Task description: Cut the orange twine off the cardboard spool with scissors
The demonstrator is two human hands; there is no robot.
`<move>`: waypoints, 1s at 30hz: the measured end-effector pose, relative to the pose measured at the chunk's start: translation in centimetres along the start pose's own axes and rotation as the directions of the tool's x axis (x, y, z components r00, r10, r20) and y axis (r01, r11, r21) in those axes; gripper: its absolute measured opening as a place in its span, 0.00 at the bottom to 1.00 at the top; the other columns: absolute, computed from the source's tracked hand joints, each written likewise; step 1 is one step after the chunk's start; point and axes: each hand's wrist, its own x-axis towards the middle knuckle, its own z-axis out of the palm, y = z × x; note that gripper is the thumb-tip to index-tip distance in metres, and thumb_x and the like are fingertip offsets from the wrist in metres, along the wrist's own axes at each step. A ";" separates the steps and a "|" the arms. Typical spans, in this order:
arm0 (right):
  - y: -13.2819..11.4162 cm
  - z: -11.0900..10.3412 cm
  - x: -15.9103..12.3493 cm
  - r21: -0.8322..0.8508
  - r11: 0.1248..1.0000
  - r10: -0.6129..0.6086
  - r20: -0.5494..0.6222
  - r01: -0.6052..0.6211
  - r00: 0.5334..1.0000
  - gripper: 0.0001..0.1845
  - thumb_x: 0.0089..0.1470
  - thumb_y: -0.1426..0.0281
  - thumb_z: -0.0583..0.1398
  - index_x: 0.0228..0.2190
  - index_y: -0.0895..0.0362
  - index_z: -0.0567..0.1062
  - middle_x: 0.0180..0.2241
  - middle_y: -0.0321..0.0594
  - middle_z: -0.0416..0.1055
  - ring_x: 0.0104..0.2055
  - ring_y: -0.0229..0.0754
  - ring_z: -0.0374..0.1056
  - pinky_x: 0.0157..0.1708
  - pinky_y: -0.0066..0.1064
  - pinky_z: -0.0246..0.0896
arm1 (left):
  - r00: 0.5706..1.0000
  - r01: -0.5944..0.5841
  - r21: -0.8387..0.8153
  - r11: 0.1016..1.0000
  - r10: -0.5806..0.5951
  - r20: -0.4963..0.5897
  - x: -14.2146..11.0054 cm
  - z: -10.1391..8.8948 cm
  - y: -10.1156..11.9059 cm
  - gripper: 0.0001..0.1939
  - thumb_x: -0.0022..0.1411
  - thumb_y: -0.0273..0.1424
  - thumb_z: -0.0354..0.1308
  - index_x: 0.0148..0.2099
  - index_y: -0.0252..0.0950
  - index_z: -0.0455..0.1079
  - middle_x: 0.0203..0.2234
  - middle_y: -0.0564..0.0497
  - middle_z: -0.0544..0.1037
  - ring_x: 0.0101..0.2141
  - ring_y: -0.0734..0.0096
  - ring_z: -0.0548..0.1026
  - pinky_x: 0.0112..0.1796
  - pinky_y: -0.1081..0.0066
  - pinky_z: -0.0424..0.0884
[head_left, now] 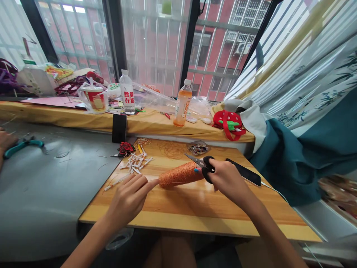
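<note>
An orange thread spool [180, 174] lies on its side on the wooden board [195, 203]. My left hand [129, 197] rests on the board with fingers pressed together, its fingertips touching the spool's narrow left end; whether they pinch thread is too fine to see. My right hand [227, 178] grips black-handled scissors [201, 163] at the spool's wide right end, blades pointing up and left.
White paper strips [136, 162], a red-black tangle [125, 148], a small clear tray of beads [198, 149] and a black phone [245, 173] lie on the board. Bottles [126, 93], a cup and a strawberry pouch [230, 123] stand on the yellow sill. Another person's hand [5, 143] rests by teal pliers [22, 145].
</note>
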 end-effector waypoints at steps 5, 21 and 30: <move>0.3 -0.2 0.7 -0.180 0.968 0.138 -0.206 -0.176 0.969 0.09 0.49 0.67 0.50 0.27 0.56 0.68 0.24 0.42 0.72 0.27 0.44 0.67 0.20 0.28 0.41 | 0.999 0.042 -0.018 0.999 -0.042 -0.028 -0.8 -0.1 0.1 0.13 0.59 0.22 0.43 0.43 0.34 0.66 0.22 0.51 0.69 0.25 0.72 0.66 0.29 0.71 0.60; -0.7 -1.7 7.7 -0.395 0.916 -0.100 -0.055 0.070 0.993 0.11 0.48 0.70 0.49 0.31 0.56 0.70 0.33 0.42 0.73 0.35 0.45 0.68 0.22 0.28 0.46 | 0.953 0.300 -0.246 0.922 -0.277 0.124 -0.6 2.1 -0.2 0.12 0.61 0.28 0.43 0.40 0.36 0.67 0.25 0.51 0.71 0.27 0.73 0.67 0.28 0.74 0.63; -1.8 -0.3 6.0 -0.375 0.924 -0.012 -0.208 -0.069 0.978 0.08 0.48 0.66 0.53 0.30 0.58 0.66 0.27 0.44 0.73 0.30 0.47 0.70 0.19 0.27 0.45 | 0.913 0.397 -0.296 0.869 -0.340 0.225 -2.1 5.0 2.5 0.11 0.60 0.26 0.45 0.37 0.38 0.69 0.24 0.52 0.73 0.26 0.73 0.69 0.26 0.74 0.64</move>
